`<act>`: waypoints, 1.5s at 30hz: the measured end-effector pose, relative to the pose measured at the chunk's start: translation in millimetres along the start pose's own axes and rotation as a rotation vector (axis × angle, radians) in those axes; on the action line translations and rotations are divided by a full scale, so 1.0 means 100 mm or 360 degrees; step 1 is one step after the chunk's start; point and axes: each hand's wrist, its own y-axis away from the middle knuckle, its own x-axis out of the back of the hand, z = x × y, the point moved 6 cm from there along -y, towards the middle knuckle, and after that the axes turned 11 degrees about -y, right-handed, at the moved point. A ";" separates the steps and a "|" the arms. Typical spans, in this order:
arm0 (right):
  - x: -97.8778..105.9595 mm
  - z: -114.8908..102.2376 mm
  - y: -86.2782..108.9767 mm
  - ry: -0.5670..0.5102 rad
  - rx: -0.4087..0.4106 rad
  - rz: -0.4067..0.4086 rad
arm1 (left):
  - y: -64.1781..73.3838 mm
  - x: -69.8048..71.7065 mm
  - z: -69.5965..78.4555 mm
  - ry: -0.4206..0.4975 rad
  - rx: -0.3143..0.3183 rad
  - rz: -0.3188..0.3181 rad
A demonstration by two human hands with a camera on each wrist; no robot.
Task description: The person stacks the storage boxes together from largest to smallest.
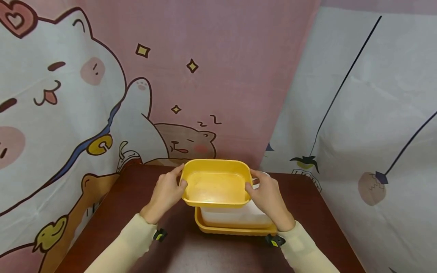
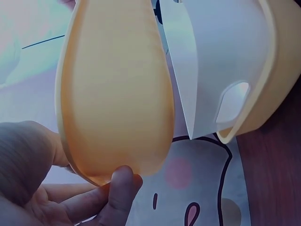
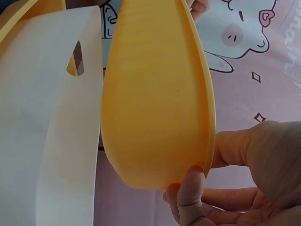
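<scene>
A shallow yellow rectangular tray (image 1: 216, 185) with rounded corners is held up, tilted so that its inside faces me. My left hand (image 1: 168, 193) grips its left end, and my right hand (image 1: 268, 194) grips the right end, thumbs on the near side. Below and behind it a white plastic box (image 1: 235, 217) stands in a second yellow tray (image 1: 235, 230) on the table. The raised tray hides much of that box. Both wrist views show the held tray (image 2: 117, 94) apart from the white box (image 3: 42, 117), whose wall has an oval cut-out.
The dark red-brown table (image 1: 191, 252) reaches back to a pink cloth (image 1: 235, 76) printed with cartoon animals. On the right hangs a white printed cloth (image 1: 368, 113). Black wrist devices (image 1: 275, 240) sit at both sleeves.
</scene>
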 end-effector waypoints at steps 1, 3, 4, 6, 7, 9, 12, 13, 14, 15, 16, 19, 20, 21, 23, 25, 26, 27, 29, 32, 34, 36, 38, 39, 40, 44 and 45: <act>0.01 0.01 0.00 0.0004 -0.0009 -0.0001 | 0.00 -0.01 0.01 0.0004 -0.0005 -0.0004; 0.03 0.04 0.01 0.0011 -0.0021 -0.0004 | -0.01 -0.04 0.03 0.0014 -0.0018 -0.0011; 0.04 0.06 0.01 0.0013 -0.0027 -0.0007 | -0.01 -0.05 0.04 0.0018 -0.0025 -0.0013; 0.07 0.09 0.01 0.0019 -0.0048 -0.0013 | -0.02 -0.08 0.07 0.0028 -0.0038 -0.0020; 0.08 0.10 0.01 0.0020 -0.0056 -0.0015 | -0.03 -0.09 0.07 0.0035 -0.0040 -0.0025; 0.11 0.13 0.01 0.0022 -0.0061 -0.0017 | -0.04 -0.12 0.10 0.0041 -0.0046 -0.0034; 0.15 0.17 0.00 0.0041 -0.0069 -0.0012 | -0.05 -0.15 0.13 0.0058 -0.0057 -0.0048; 0.16 0.19 0.00 0.0044 -0.0073 -0.0013 | -0.05 -0.16 0.14 0.0063 -0.0061 -0.0052; 0.18 0.20 -0.01 0.0047 -0.0077 -0.0015 | -0.06 -0.17 0.15 0.0066 -0.0067 -0.0056; 0.19 0.21 -0.01 0.0048 -0.0082 -0.0017 | -0.06 -0.18 0.16 0.0072 -0.0071 -0.0062; 0.20 0.22 -0.01 0.0050 -0.0087 -0.0019 | -0.07 -0.19 0.18 0.0074 -0.0079 -0.0065; 0.24 0.25 -0.01 0.0055 -0.0099 -0.0028 | -0.08 -0.21 0.22 0.0084 -0.0082 -0.0080; 0.26 0.25 -0.02 0.0059 -0.0097 -0.0029 | -0.08 -0.22 0.23 0.0084 -0.0083 -0.0089; 0.27 0.26 -0.02 0.0065 -0.0100 -0.0031 | -0.08 -0.23 0.24 0.0082 -0.0079 -0.0099; 0.29 0.27 -0.03 0.0079 -0.0102 -0.0037 | -0.09 -0.24 0.25 0.0081 -0.0070 -0.0122; 0.31 0.29 -0.03 0.0084 -0.0112 -0.0049 | -0.09 -0.26 0.26 0.0078 -0.0065 -0.0149; 0.32 0.30 -0.04 0.0086 -0.0123 -0.0058 | -0.09 -0.28 0.27 0.0079 -0.0063 -0.0164; 0.33 0.31 -0.04 0.0088 -0.0135 -0.0070 | -0.09 -0.29 0.28 0.0078 -0.0062 -0.0178; 0.34 0.34 -0.06 0.0086 -0.0150 -0.0086 | -0.09 -0.31 0.29 0.0083 -0.0073 -0.0200; 0.36 0.37 -0.07 0.0077 -0.0184 -0.0109 | -0.10 -0.35 0.31 0.0071 -0.0078 -0.0230; 0.37 0.39 -0.08 0.0076 -0.0196 -0.0119 | -0.10 -0.36 0.33 0.0069 -0.0077 -0.0238; 0.38 0.41 -0.09 0.0073 -0.0213 -0.0135 | -0.12 -0.38 0.34 0.0058 -0.0069 -0.0252; 0.39 0.42 -0.10 0.0083 -0.0224 -0.0147 | -0.12 -0.39 0.36 0.0047 -0.0069 -0.0264; 0.39 0.43 -0.10 0.0089 -0.0228 -0.0153 | -0.13 -0.40 0.36 0.0039 -0.0072 -0.0270; 0.40 0.44 -0.10 0.0095 -0.0232 -0.0159 | -0.13 -0.41 0.37 0.0030 -0.0077 -0.0277; 0.40 0.46 -0.12 0.0113 -0.0233 -0.0181 | -0.14 -0.45 0.38 0.0000 -0.0095 -0.0307; 0.40 0.46 -0.13 0.0113 -0.0231 -0.0188 | -0.14 -0.47 0.38 -0.0002 -0.0094 -0.0317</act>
